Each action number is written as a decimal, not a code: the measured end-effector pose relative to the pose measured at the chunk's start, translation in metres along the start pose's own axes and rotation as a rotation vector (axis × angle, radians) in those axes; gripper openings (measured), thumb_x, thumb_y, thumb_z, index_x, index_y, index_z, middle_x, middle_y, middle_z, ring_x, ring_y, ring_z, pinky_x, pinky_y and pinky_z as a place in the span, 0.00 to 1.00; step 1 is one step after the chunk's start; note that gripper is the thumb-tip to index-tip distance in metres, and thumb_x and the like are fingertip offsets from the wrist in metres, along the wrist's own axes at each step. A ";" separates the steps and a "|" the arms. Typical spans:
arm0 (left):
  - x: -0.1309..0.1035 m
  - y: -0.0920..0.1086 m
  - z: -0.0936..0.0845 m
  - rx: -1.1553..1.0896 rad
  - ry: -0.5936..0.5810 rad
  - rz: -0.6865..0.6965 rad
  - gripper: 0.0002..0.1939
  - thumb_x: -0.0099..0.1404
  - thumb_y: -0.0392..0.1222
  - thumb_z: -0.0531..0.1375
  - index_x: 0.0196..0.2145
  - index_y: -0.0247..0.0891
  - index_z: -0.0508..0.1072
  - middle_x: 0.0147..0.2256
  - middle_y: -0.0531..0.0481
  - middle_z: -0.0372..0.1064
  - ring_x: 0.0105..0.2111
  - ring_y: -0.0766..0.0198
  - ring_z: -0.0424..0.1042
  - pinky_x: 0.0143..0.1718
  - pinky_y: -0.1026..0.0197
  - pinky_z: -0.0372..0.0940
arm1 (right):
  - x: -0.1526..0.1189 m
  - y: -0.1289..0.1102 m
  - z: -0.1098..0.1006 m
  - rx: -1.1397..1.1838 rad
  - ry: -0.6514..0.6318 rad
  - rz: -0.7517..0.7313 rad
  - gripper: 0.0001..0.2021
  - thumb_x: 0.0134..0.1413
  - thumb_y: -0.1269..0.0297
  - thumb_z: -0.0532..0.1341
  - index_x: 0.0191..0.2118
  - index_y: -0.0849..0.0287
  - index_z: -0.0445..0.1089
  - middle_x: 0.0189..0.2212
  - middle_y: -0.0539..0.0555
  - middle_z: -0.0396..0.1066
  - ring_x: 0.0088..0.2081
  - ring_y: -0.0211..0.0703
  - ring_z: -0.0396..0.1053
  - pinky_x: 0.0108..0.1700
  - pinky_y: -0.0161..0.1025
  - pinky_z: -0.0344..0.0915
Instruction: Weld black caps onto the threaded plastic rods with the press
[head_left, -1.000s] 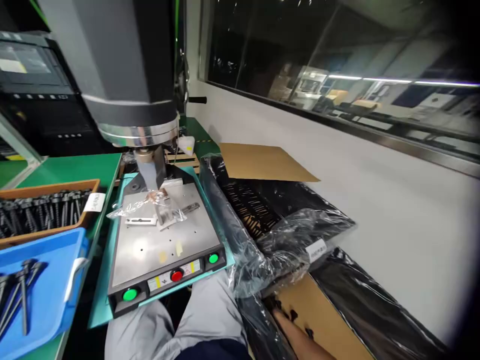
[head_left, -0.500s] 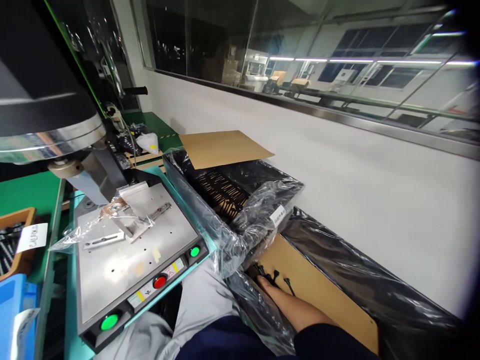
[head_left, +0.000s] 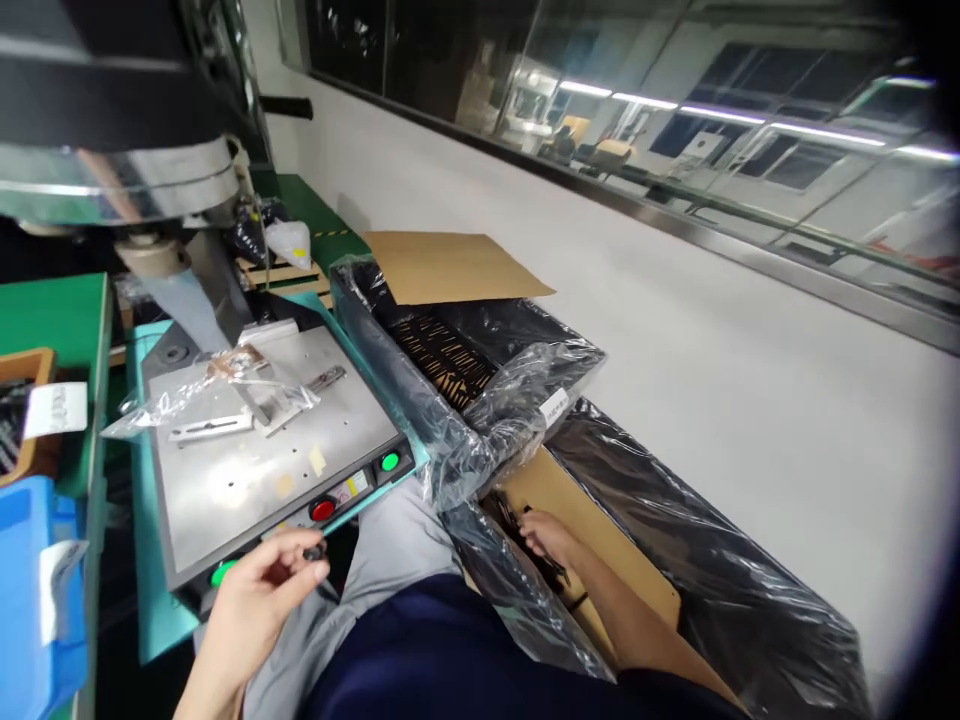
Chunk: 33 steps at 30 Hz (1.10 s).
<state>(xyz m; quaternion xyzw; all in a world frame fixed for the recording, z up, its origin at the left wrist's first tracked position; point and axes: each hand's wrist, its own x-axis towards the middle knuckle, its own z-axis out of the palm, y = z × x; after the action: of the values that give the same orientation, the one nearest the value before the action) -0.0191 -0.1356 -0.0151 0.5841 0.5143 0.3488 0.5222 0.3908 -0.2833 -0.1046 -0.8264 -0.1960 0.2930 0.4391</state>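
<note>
My left hand [head_left: 262,595] is over my lap at the front edge of the machine, its thumb and fingers pinching a small black part [head_left: 315,551]. On the right, my right hand [head_left: 547,537] reaches into the lower plastic-lined box [head_left: 622,535]. Its fingers are curled at a cluster of dark, thin parts [head_left: 508,512] lying on the cardboard; blur hides exactly what they grip. The machine's metal plate [head_left: 262,500] carries a clamp fixture [head_left: 274,400] with clear plastic over it.
A second lined box [head_left: 382,345] holds rows of dark parts, with a cardboard sheet [head_left: 457,268] across its far end. The machine head [head_left: 112,180] hangs at upper left. An orange bin [head_left: 45,375] and a blue bin [head_left: 37,600] stand at far left.
My left hand has come into view with the small black part. My right hand has lifted and now shows its curled fingers near the parts. The view has shifted slightly.
</note>
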 end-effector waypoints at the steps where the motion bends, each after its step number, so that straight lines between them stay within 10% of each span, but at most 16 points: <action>1: 0.002 0.000 0.002 -0.042 0.007 -0.025 0.17 0.43 0.51 0.72 0.32 0.44 0.81 0.21 0.52 0.67 0.21 0.63 0.67 0.22 0.61 0.66 | 0.000 -0.003 -0.011 0.007 -0.049 0.019 0.18 0.38 0.45 0.58 0.17 0.55 0.58 0.11 0.44 0.53 0.13 0.35 0.49 0.19 0.33 0.48; 7: 0.011 -0.008 0.002 -0.317 0.079 -0.097 0.21 0.45 0.47 0.73 0.37 0.37 0.80 0.24 0.50 0.72 0.25 0.63 0.72 0.29 0.60 0.70 | -0.020 -0.067 -0.021 0.258 -0.323 -0.048 0.21 0.41 0.40 0.64 0.32 0.54 0.71 0.23 0.50 0.64 0.18 0.35 0.50 0.23 0.37 0.49; 15: 0.005 -0.005 0.007 -0.577 0.050 -0.051 0.20 0.41 0.40 0.75 0.34 0.38 0.79 0.30 0.50 0.73 0.27 0.67 0.71 0.32 0.62 0.69 | -0.092 -0.155 0.129 -0.179 -0.895 -0.809 0.15 0.63 0.59 0.55 0.49 0.53 0.74 0.42 0.54 0.76 0.42 0.46 0.72 0.47 0.42 0.67; 20: -0.005 -0.009 -0.003 -0.533 0.108 -0.003 0.17 0.44 0.39 0.74 0.35 0.40 0.81 0.32 0.51 0.71 0.27 0.70 0.66 0.31 0.64 0.66 | -0.099 -0.161 0.162 -0.227 -0.997 -1.005 0.15 0.65 0.62 0.54 0.52 0.55 0.73 0.39 0.55 0.75 0.38 0.43 0.72 0.44 0.40 0.67; 33: 0.002 -0.016 -0.001 -0.244 0.016 0.231 0.18 0.61 0.41 0.65 0.49 0.47 0.78 0.39 0.47 0.67 0.38 0.63 0.65 0.37 0.61 0.62 | -0.092 -0.152 0.168 -0.154 -0.979 -1.005 0.14 0.66 0.64 0.56 0.52 0.56 0.73 0.36 0.54 0.74 0.36 0.41 0.72 0.40 0.38 0.68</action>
<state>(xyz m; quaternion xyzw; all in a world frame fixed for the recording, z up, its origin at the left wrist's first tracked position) -0.0236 -0.1349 -0.0309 0.5687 0.4016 0.4711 0.5417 0.2009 -0.1524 -0.0230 -0.4380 -0.7489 0.3782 0.3229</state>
